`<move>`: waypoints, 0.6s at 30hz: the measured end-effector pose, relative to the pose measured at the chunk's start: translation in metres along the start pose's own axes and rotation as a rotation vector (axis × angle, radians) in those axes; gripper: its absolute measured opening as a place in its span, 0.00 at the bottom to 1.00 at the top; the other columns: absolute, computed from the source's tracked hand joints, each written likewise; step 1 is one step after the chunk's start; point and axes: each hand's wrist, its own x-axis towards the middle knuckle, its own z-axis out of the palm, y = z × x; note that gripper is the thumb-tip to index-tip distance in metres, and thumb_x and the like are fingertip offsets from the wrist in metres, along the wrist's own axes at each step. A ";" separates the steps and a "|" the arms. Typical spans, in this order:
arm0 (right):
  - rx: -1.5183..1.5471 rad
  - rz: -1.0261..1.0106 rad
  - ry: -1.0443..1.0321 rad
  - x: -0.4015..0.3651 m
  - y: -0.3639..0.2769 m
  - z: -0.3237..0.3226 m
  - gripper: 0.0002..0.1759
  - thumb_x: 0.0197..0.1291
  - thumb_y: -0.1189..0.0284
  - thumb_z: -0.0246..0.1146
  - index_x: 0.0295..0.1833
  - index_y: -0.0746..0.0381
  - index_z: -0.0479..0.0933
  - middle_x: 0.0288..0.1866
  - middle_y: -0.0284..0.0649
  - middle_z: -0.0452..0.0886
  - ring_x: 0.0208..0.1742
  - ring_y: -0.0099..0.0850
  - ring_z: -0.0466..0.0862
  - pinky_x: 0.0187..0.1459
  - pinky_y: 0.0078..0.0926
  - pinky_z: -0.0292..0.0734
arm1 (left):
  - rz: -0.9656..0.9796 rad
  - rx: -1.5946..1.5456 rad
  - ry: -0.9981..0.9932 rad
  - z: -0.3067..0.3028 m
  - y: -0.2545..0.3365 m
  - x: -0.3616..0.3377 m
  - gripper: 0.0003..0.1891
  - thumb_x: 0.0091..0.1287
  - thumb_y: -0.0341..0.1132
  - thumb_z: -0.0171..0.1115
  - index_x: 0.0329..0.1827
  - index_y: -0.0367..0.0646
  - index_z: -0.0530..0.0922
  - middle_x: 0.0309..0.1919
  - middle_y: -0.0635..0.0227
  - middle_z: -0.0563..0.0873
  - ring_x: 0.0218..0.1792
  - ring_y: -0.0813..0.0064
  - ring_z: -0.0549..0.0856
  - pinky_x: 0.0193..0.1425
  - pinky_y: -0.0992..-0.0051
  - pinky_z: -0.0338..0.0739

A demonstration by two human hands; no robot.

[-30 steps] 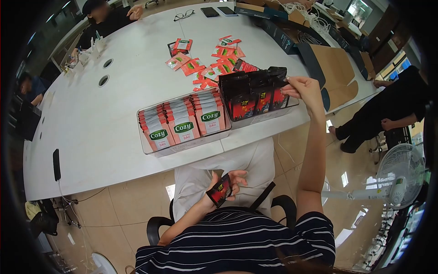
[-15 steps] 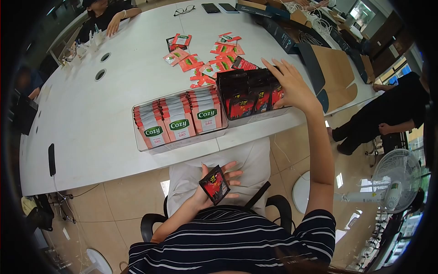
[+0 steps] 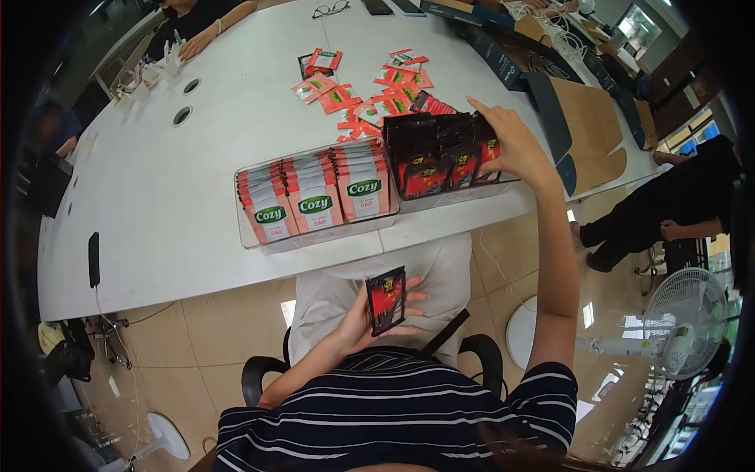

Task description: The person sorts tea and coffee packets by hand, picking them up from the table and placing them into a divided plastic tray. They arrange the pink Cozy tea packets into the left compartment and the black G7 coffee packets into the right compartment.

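Observation:
My left hand (image 3: 356,321) is palm up above my lap, with a black-and-red coffee sachet (image 3: 387,303) held under its thumb; the other fingers stretch out behind it. My right hand (image 3: 515,148) reaches over the right end of a clear box (image 3: 460,197) packed with upright black-and-red coffee sachets (image 3: 425,175). Its thumb is at the front of the end row and its fingers are at the back, around the sachets. Touching that box on the left is a second clear box (image 3: 314,238) filled with rows of pink Cozy tea sachets (image 3: 315,206).
Loose pink sachets (image 3: 340,98) lie scattered behind the boxes. Opened cardboard packaging (image 3: 586,130) is at the right. Glasses (image 3: 330,9) and phones lie at the far edge. Another person's hand (image 3: 200,43) rests at the far left. A fan (image 3: 684,322) stands on the right.
My right hand has lowered and closed in around the end row of black-and-red sachets. My left hand has tilted its sachet more upright and risen slightly. The view has shifted a little.

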 end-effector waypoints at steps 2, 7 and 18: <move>0.089 -0.090 0.095 -0.005 0.005 0.002 0.63 0.20 0.70 0.80 0.72 0.51 0.58 0.57 0.40 0.73 0.59 0.42 0.70 0.61 0.37 0.67 | 0.079 -0.014 -0.047 0.007 0.001 0.000 0.56 0.55 0.79 0.29 0.75 0.41 0.47 0.67 0.47 0.64 0.65 0.54 0.70 0.59 0.53 0.76; 0.146 -0.007 0.461 -0.035 -0.033 -0.011 0.27 0.50 0.76 0.67 0.59 0.60 0.74 0.57 0.43 0.76 0.59 0.41 0.73 0.61 0.33 0.66 | 0.123 0.135 -0.099 0.027 0.022 -0.003 0.58 0.51 0.76 0.49 0.75 0.40 0.46 0.68 0.45 0.61 0.67 0.49 0.67 0.60 0.53 0.74; 0.742 -0.069 0.063 -0.116 -0.135 0.034 0.17 0.37 0.79 0.72 0.38 0.63 0.80 0.40 0.39 0.83 0.46 0.38 0.81 0.54 0.35 0.72 | 0.131 0.583 -0.025 0.034 0.018 0.017 0.28 0.68 0.34 0.57 0.71 0.39 0.60 0.62 0.60 0.72 0.61 0.69 0.74 0.59 0.70 0.73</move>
